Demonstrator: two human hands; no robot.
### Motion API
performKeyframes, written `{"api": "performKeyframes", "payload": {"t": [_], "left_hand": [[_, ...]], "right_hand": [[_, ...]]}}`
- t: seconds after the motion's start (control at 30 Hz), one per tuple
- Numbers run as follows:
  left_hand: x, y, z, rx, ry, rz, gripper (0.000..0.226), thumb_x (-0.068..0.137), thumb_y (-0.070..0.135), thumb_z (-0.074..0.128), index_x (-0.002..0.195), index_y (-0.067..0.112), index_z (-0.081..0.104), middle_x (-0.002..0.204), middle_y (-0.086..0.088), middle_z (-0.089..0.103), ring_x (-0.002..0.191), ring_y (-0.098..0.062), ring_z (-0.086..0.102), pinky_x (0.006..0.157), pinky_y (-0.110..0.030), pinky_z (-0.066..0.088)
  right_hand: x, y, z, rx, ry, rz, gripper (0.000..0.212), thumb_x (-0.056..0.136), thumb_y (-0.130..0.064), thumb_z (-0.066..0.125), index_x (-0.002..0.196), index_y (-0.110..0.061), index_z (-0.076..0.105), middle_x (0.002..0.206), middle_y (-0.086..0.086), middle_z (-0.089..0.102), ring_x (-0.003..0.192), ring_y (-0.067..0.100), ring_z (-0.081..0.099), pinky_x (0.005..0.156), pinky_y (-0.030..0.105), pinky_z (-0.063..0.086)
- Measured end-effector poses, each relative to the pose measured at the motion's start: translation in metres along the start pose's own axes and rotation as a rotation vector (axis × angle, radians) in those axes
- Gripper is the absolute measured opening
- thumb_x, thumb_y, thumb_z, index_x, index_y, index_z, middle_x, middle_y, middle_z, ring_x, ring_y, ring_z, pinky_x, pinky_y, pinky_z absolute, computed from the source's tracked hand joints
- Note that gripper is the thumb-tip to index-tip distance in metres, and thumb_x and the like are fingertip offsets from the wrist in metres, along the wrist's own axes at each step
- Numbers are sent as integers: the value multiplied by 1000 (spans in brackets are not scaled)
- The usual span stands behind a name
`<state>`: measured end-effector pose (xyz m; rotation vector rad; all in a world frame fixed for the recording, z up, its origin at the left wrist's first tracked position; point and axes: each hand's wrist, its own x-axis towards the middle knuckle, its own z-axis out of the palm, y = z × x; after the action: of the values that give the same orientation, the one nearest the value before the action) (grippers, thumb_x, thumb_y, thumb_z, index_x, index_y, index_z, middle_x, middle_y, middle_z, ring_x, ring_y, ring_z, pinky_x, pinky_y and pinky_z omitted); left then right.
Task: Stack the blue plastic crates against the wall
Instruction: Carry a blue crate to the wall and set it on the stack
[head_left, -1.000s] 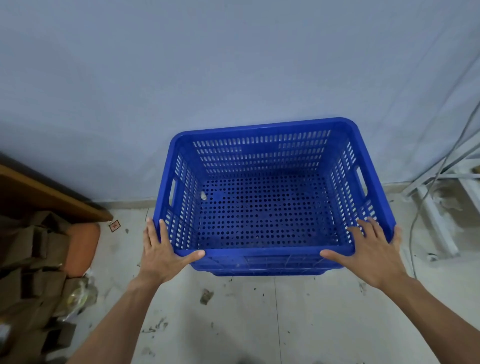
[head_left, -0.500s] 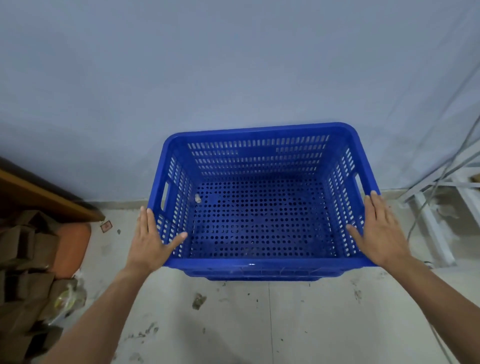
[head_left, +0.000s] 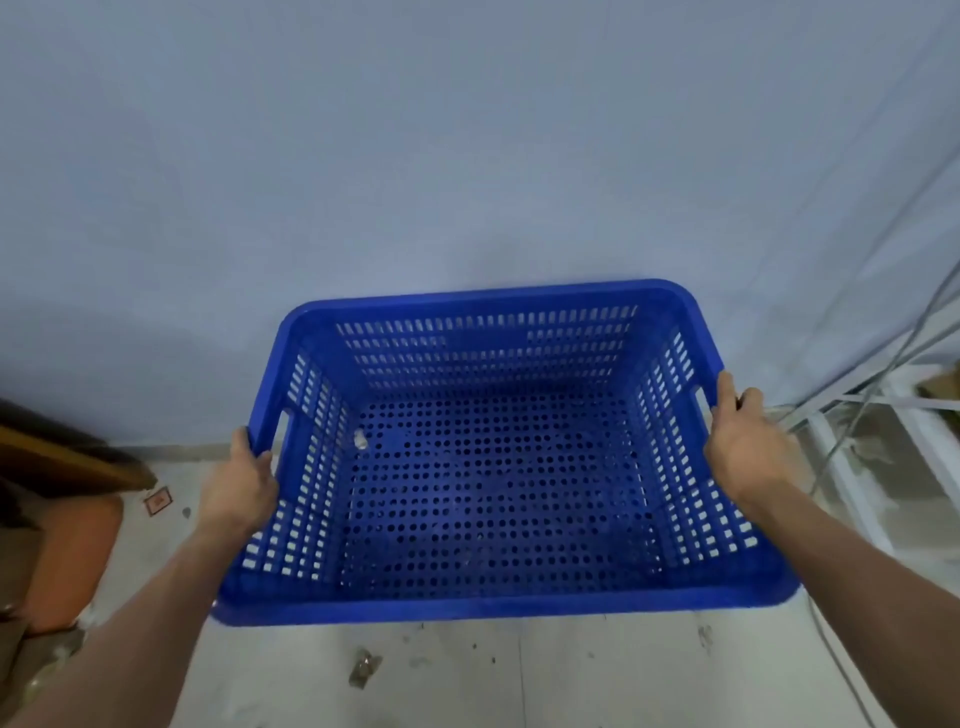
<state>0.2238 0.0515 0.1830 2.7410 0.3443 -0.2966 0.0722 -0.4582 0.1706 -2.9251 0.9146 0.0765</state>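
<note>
A blue plastic crate (head_left: 493, 605) with perforated walls and floor sits in front of me, its far side close to the pale wall (head_left: 467, 156). A small white scrap lies inside near its left wall. My left hand (head_left: 241, 486) grips the left rim beside the handle slot. My right hand (head_left: 740, 441) grips the right rim at the other handle slot. Whether another crate lies underneath is hidden.
Brown cardboard and an orange object (head_left: 72, 561) pile up at the left under a wooden edge (head_left: 67, 457). A white metal frame (head_left: 883, 467) with grey cables (head_left: 893, 358) stands at the right. The dirty tiled floor (head_left: 519, 675) holds a small piece of debris (head_left: 366, 670).
Both hands slid from the crate's near corners along its sides and closed on the rims at the handle slots. The crate now appears larger and closer.
</note>
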Motion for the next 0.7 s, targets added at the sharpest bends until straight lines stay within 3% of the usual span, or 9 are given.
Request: {"api": "performKeyframes", "payload": {"t": [0.23,0.37,0.5,0.6,0.7], "left_hand": [[-12,8,-1,-10,-9,21,30,103,20,40,130,6,37,101,-29,61,87,-46,62,81,-61,52],[-8,9,-5,-48,-105,-18,42,104,22,39,143,12,28,121,-29,58,101,-47,61,91,-62,49],[-6,-7,3,15,-172,34,78,100,26,48,157,12,-4,163,-21,13,145,-45,28,118,-60,26],[-18,-30,13,115,-174,130,96,96,35,56,155,12,-16,167,-13,-8,153,-37,6,123,-56,16],[-36,-50,17,175,-175,149,98,96,46,52,154,16,-20,167,-9,-16,154,-34,3,122,-56,18]], "right_hand": [[4,7,9,8,-3,17,72,85,0,48,146,-15,14,104,17,40,53,29,42,49,41,42],[7,7,13,-19,-12,14,82,84,3,47,150,-15,2,110,18,39,61,29,45,52,41,43],[4,9,10,-62,-99,-1,95,85,-10,55,150,-14,-14,125,19,37,96,36,50,71,43,43],[-15,17,4,-38,-161,4,100,84,-21,59,150,-15,-16,133,19,36,108,39,49,83,48,46],[-51,24,0,62,-226,55,98,86,-20,57,151,-12,-16,140,21,33,115,40,46,89,50,44]]}}
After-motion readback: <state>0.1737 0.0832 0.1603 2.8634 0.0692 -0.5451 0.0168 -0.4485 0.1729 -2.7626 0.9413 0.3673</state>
